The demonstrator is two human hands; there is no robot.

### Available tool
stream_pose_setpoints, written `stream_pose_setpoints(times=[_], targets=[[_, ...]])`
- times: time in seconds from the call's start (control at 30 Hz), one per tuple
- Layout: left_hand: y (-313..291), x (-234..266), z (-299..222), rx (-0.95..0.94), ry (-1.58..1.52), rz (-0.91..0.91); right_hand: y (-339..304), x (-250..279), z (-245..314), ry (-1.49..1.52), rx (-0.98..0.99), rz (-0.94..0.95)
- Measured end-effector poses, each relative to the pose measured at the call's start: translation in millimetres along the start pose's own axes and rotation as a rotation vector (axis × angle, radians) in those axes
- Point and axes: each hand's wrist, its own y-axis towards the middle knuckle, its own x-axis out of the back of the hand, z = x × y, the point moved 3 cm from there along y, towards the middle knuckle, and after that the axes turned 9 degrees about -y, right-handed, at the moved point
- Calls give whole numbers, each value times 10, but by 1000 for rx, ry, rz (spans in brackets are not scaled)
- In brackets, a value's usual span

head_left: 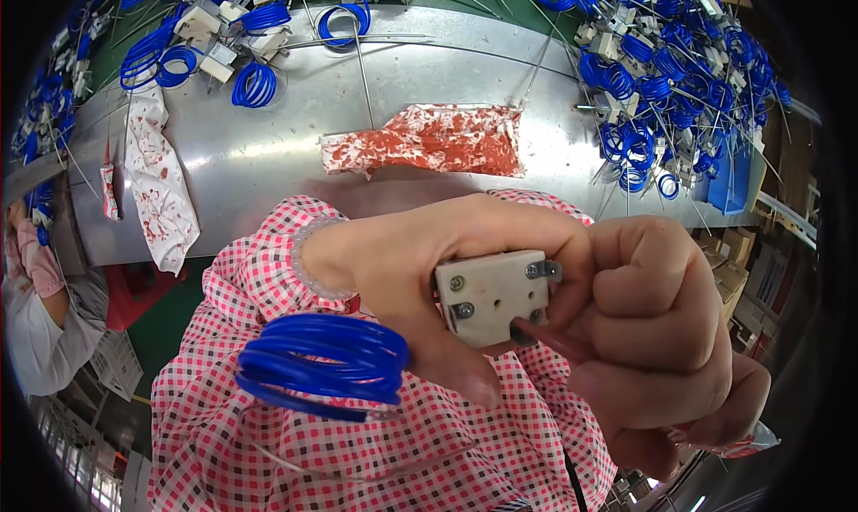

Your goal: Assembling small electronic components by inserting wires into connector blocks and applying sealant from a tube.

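In my left hand (429, 262) is a capillary thermostat, its off-white block (493, 299) gripped between thumb and curled fingers. Screws and small metal tabs show on the block's face. Below the wrist hangs a blue coil (323, 360) that seems to belong to it, with a thin metal tube trailing under it. My right hand (666, 324) is closed in a fist against the left fingertips, its inner side reaching the block's lower right corner. A shiny red-and-clear piece (746, 442) pokes out beneath this fist; what the fingers hold is mostly hidden.
Across the metal table (259, 155) lies a red-stained white cloth (438, 141); another stained cloth (159, 177) drapes over the left edge. Blue-coiled thermostats heap at the right (666, 74) and far left. A blue bin (735, 186) stands right. Another person's arm (40, 271) shows left.
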Motion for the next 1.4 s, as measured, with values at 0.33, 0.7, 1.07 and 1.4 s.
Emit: stream_pose_setpoints(times=[0.33, 0.7, 1.07, 1.4], targets=[[30, -86, -56, 137, 336, 80, -29, -105, -157, 460, 256, -185], [9, -20, 36, 161, 505, 160, -48, -134, -134, 592, 237, -201], [-62, 129, 213, -213, 70, 197, -64, -151, -173, 677, 238, -122], [-76, 131, 185, -214, 136, 203, -76, -158, -157, 662, 153, -182]])
